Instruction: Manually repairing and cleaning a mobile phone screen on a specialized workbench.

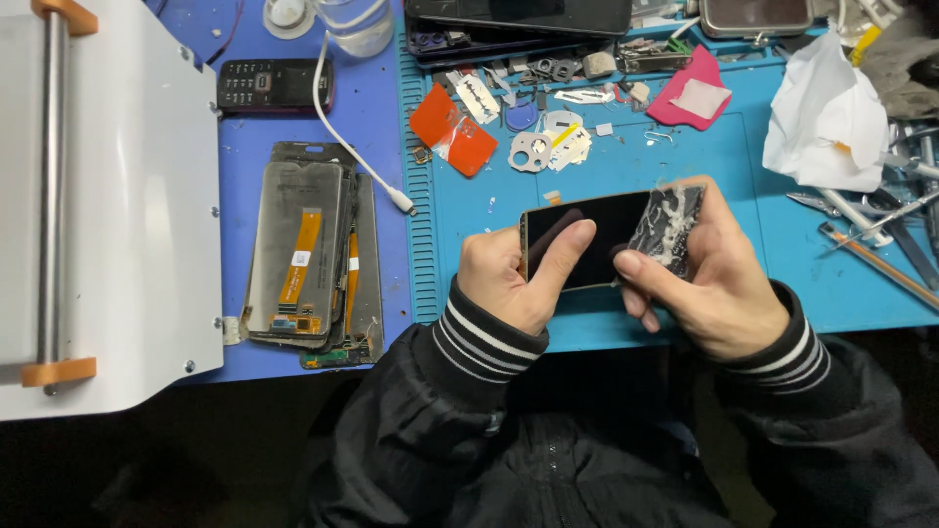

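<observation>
The phone screen (587, 240) sits at the centre of the frame, held above the blue mat (685, 166) with its long axis running left to right, tilted slightly up toward the right. Both hands are clamped on it. The left hand (509, 279) grips the left short end, thumb laid diagonally across the dark glass. The right hand (719, 284) grips the right end, where a patch of shattered glass (668, 227) looks white and crumpled, and its thumb presses just at the border between the dark glass and the broken patch. So the damaged end lies on the right hand's side, and the right hand is the nearer one to it.

Further out, a stack of spare screens with orange ribbon cables (303, 254) lies left of centre on the counter (245, 147). A white cable (357, 152) curves between the stack and the mat. An orange plastic piece (452, 129) and small metal parts lie above the hands. A crumpled white tissue (827, 117) sits at the upper right, with tweezers (861, 210) just below it. A small keypad phone (274, 85) lies at the upper left, beside a white machine (108, 196) that fills the left edge.
</observation>
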